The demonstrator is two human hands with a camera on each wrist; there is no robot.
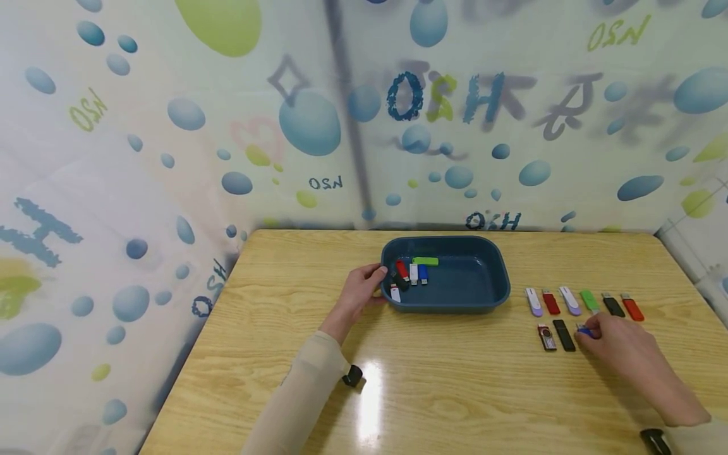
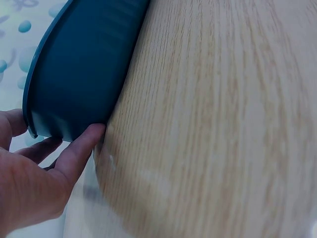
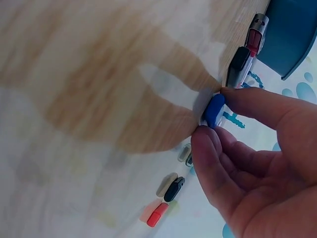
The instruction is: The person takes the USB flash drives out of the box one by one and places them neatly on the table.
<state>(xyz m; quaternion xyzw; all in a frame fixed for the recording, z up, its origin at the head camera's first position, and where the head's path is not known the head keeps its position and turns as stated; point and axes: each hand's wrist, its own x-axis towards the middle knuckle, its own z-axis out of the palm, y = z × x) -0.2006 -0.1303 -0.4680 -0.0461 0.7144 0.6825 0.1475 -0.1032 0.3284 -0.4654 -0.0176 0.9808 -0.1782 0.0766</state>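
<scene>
Printed sheeting (image 1: 318, 126) is hung behind the wood-grain table (image 1: 455, 385). A small, rounded blue USB drive (image 3: 214, 110) is pinched by the extended right hand (image 1: 625, 338), just right of a black drive (image 1: 564, 335); the teal tray (image 1: 443, 308) is gripped at its left end by the left hand (image 1: 358, 291).

The table (image 1: 296, 297) looks like wood, with stripy grain lines. Its top is smooth and shiny, with a bright white patch of light on the near side. The dark blue tub (image 1: 443, 308) looks like smooth plastic, a bit shiny inside. The blue stick (image 3: 214, 110) on the right looks like smooth plastic too. The dark red stick (image 1: 547, 338), left in the near row, has shiny silver metal. The left sleeve (image 1: 301, 385) is dull cloth.
</scene>
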